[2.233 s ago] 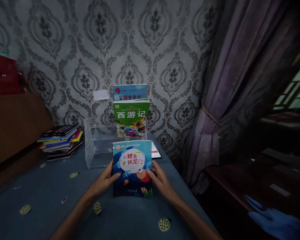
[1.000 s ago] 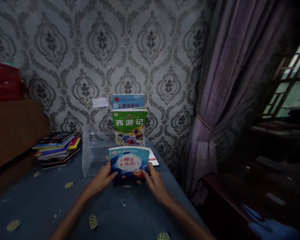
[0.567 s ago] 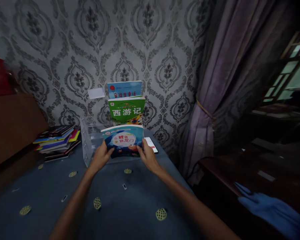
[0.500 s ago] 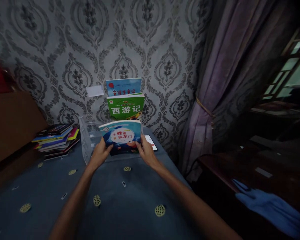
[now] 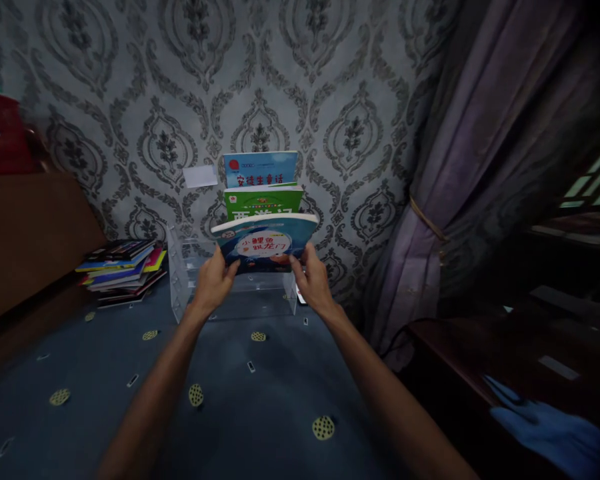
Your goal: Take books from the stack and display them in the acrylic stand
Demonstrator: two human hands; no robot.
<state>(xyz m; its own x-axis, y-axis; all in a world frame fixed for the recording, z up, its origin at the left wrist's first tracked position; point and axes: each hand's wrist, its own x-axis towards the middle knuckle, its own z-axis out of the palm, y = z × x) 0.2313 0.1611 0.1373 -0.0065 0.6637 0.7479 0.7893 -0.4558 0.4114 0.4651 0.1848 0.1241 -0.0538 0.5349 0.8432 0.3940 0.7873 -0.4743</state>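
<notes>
A dark blue picture book [image 5: 264,245] with a white oval and red title is held between my two hands, its top edge leaning away. My left hand [image 5: 215,280] grips its left lower corner, thumb on the cover. On the right lower corner my right hand [image 5: 312,279] is closed the same way. The book is above the front of a clear acrylic rack [image 5: 177,277]. Behind it, in the rack's upper tiers, stand a green book [image 5: 263,200] and a light blue book [image 5: 261,168]. The held book covers the green book's lower part.
A pile of books [image 5: 123,270] lies left of the rack on the blue patterned tablecloth [image 5: 225,413]. Partly hidden behind my right hand is a phone [image 5: 301,295]. A tied purple curtain [image 5: 413,267] hangs at right, near a blue cloth [image 5: 545,420] on a dark surface.
The held book has been raised slightly and tipped back, showing more of its top edge and covering more of the green book. The whole view has shifted a little.
</notes>
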